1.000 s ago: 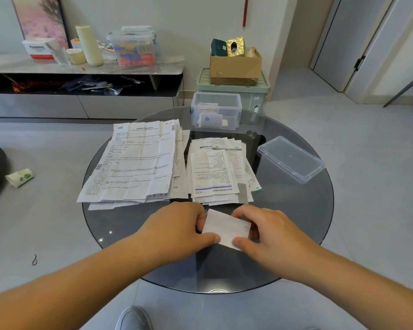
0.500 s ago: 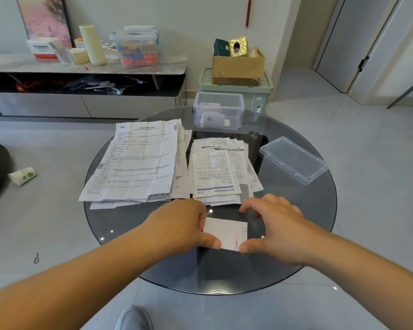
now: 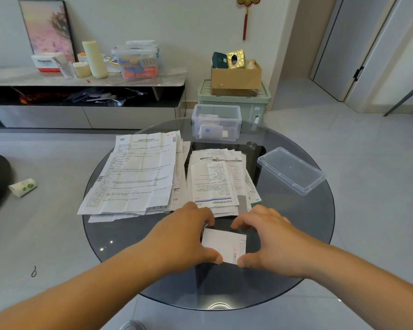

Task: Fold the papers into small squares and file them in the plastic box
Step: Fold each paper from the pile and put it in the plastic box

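We hold the folded paper (image 3: 224, 246) flat on the surface (image 3: 308, 210), left hand (image 3: 184, 236) and right hand (image 3: 270, 241) pinching its side edges; plastic box (image 3: 216, 122) lies straight ahead, past the stacks (image 3: 212, 184).

Folded paper (image 3: 224, 245) on table (image 3: 308, 222), near front edge. Big stack (image 3: 134, 175) behind-L, smaller stack (image 3: 215, 182) straight behind. Plastic box (image 3: 216, 122) at far edge; lid (image 3: 291, 170) R of stacks.

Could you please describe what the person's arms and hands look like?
The left hand and right hand are ungloved, and no rings show. The left arm and right arm are bare to the frame's edge: no sleeves, watch or bracelet in view.
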{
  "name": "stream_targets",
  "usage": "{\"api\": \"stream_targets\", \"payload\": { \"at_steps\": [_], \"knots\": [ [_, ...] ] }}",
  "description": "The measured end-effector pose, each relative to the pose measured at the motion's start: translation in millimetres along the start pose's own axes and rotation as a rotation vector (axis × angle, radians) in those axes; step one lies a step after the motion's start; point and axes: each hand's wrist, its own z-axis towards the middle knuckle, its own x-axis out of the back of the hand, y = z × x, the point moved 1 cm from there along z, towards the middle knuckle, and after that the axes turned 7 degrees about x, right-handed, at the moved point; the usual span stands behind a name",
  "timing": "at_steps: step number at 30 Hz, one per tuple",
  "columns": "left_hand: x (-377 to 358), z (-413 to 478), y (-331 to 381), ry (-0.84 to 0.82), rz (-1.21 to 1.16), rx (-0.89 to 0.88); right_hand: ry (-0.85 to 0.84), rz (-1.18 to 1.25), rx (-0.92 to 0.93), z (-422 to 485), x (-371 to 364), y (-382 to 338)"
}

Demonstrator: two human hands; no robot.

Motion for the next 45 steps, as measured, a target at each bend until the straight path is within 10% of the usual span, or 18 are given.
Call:
{"api": "stream_targets", "payload": {
  "at_steps": [36,45],
  "knots": [
    [1.5,1.1,1.5,-0.096,-0.211,-0.074,0.160,0.470,0.097,5.2,-8.9,-6.9],
    [2.2,-0.2,3.4,-0.121,-0.507,0.024,0.295,0.026,0.240,0.0,-6.5,-5.0]
  ]
}}
